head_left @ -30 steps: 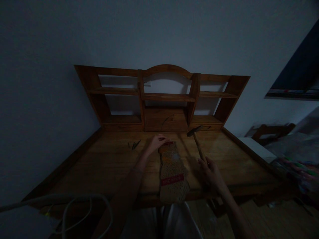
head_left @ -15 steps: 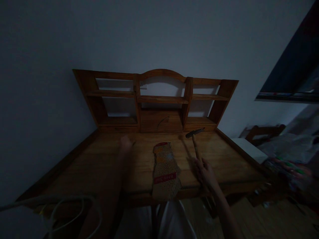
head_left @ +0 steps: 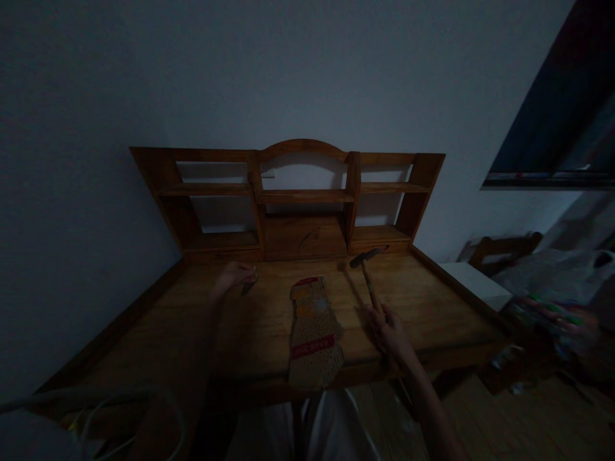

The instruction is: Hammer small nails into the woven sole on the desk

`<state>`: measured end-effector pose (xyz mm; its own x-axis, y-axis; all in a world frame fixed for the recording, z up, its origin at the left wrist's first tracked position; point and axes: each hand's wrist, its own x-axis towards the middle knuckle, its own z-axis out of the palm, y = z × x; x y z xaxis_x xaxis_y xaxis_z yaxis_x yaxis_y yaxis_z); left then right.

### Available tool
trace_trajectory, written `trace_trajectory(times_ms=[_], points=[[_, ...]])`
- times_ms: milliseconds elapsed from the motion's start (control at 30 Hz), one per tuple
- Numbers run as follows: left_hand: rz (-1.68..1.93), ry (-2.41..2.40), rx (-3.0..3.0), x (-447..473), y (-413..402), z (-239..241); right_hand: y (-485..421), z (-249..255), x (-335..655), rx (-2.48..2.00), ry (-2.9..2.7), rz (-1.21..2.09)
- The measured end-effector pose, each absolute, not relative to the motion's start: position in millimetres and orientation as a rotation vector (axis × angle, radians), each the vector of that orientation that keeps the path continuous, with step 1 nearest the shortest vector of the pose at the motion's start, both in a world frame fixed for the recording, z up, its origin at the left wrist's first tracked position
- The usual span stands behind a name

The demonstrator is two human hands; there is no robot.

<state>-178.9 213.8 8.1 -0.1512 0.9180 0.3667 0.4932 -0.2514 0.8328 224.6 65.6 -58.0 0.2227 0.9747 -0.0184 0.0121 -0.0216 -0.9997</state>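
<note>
The room is dim. My right hand grips the wooden handle of a hammer, whose dark head points up and away over the wooden desk. My left hand is stretched out to the left over a few small dark nails lying on the desk, its fingers curled down on them; whether it holds one I cannot make out. Between the hands lies a torn strip of brown cardboard with red printed bands, its near end hanging over the desk's front edge.
A wooden hutch with shelves stands at the back of the desk against a pale wall. Pale cables lie at the bottom left. To the right are a white slab, a wooden chair and cluttered bags.
My left hand left the far end of the cardboard strip and moved left to the small nails. The right hand kept hold of the hammer. The view shifted slightly right.
</note>
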Motion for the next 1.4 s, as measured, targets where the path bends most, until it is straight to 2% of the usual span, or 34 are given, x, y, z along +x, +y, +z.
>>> trace_trajectory(times_ms=[100,200,300,433,633,1133,1400], points=[[1.348,1.338,1.678,-128.9,224.5,9.3,67.9,-60.7,225.5,-1.343,-1.062,1.049],[1.638,1.153,1.553,-74.4,224.3,-6.0,68.6,-59.2,225.2,-1.358,-1.084,1.027],[1.727,1.137,1.483,-46.0,220.9,-29.2,69.0,-56.0,223.3,-1.341,-1.077,1.020],[1.486,1.028,1.517,-52.5,217.1,-45.3,70.6,-53.6,221.7,-1.403,-1.052,1.018],[1.194,1.002,1.494,-65.5,208.6,-39.0,74.9,-57.4,225.3,-1.421,-1.088,0.994],[1.106,1.156,1.648,-54.3,213.9,-63.2,77.3,-59.3,227.6,-1.475,-1.139,0.954],[1.108,1.270,1.978,-55.3,214.3,-66.4,72.5,-55.5,220.3,-1.419,-1.064,0.983]])
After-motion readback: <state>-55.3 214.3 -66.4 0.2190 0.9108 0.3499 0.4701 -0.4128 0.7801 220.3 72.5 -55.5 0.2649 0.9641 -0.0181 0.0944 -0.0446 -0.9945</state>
